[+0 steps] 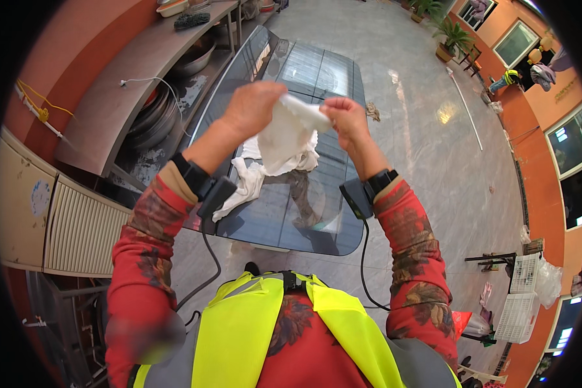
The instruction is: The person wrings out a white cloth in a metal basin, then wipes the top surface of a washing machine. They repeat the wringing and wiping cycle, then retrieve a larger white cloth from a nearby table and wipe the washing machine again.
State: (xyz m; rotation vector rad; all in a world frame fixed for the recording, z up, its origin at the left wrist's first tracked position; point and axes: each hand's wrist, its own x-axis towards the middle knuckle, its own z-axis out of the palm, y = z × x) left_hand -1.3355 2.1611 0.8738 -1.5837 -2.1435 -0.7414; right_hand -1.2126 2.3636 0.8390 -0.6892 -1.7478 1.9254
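Note:
A white cloth hangs stretched between my two raised hands, above a dark, glossy table. My left hand is closed on its upper left corner. With fingers pinched, my right hand grips the upper right edge. More crumpled white fabric lies on the tabletop under and to the left of the raised cloth. Where the raised piece ends and the lying fabric begins is hard to make out. Nearer to me, a dark grey piece of fabric rests on the glossy surface.
To the left runs a metal bench with large basins beneath it. A beige slatted cabinet stands nearer. White plastic crates are at the lower right. A potted plant and a person in a vest are far right.

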